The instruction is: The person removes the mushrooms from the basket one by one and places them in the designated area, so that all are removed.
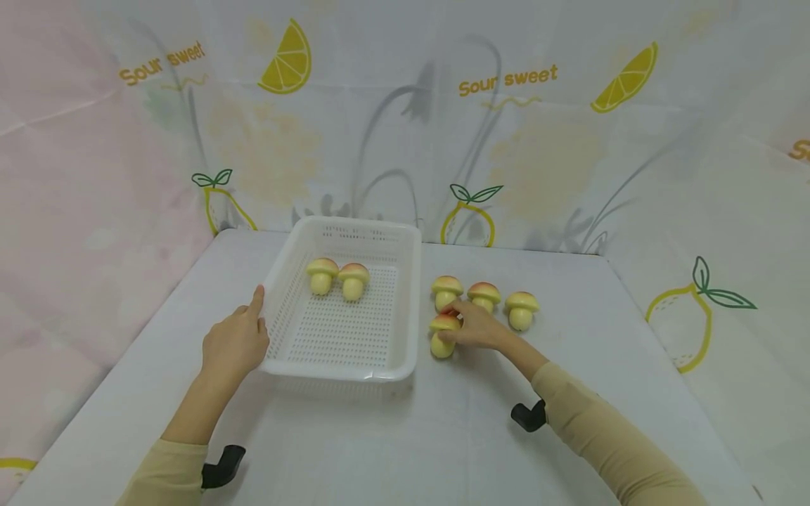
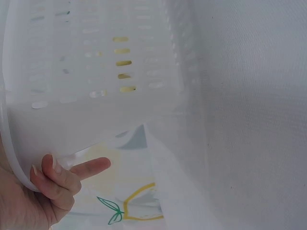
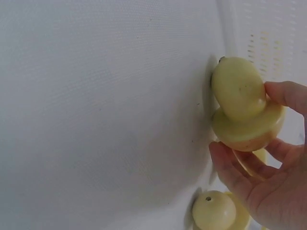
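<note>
At the left side of the white plastic basket (image 1: pixel 338 377), my left hand (image 1: pixel 235 339) holds the rim, its index finger pointing forward. The left wrist view shows that hand's fingers (image 2: pixel 60 184) curled under the rim. Right of the basket, my right hand (image 1: pixel 479 325) grips a toy mushroom (image 1: pixel 442 344) with a reddish cap and pale yellow stem. In the right wrist view, the thumb is on one side of this mushroom (image 3: pixel 240 88) and the fingers are around its cap. Two similar mushrooms (image 1: pixel 320 281) (image 1: pixel 354 282) stand inside the basket, toward the back.
Behind the right hand, three more mushrooms (image 1: pixel 446 287) (image 1: pixel 484 294) (image 1: pixel 522 310) form a row on the white-covered table (image 1: pixel 443 450). A cloth backdrop (image 1: pixel 380 140) printed with lemons hangs beyond the table's far edge. Black pieces (image 1: pixel 223 466) (image 1: pixel 529 416) show by both wrists.
</note>
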`<action>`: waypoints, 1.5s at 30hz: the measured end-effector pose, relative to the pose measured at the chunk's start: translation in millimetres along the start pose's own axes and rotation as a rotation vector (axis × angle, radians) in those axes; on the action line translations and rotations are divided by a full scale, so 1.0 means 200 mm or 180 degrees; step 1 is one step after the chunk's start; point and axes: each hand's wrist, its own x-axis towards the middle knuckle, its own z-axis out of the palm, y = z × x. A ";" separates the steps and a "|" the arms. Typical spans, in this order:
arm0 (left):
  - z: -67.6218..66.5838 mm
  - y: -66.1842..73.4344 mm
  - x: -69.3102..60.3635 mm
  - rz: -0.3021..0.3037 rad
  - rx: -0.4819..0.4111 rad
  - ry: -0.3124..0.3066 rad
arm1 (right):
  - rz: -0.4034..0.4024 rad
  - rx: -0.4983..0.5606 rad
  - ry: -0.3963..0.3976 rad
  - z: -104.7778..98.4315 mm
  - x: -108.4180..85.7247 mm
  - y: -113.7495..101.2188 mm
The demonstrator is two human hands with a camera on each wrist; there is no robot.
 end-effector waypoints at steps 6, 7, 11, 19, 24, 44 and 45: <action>0.00 0.00 0.00 -0.0025 0.0012 -0.0005 | -0.0039 -0.0022 -0.0005 -0.01 0.00 0.00; 0.00 0.00 0.00 -0.0029 0.0013 -0.0009 | -0.0046 -0.0021 -0.0006 -0.01 0.00 0.00; 0.00 0.00 0.00 -0.0050 -0.0007 -0.0037 | -0.0035 -0.0029 -0.0019 -0.01 0.00 -0.01; 0.01 -0.01 0.00 -0.0065 -0.0026 -0.0059 | -0.0059 0.0003 -0.0012 -0.01 0.00 -0.01; 0.01 -0.01 0.00 -0.0084 -0.0022 -0.0051 | -0.0048 -0.0015 -0.0006 -0.01 0.00 -0.01; 0.01 -0.01 0.00 0.0012 -0.0046 0.0037 | 0.0330 0.0179 0.0182 -0.25 0.04 -0.14; 0.01 -0.01 0.00 0.0019 -0.0047 0.0037 | 0.0304 0.0227 0.0279 -0.28 0.05 -0.16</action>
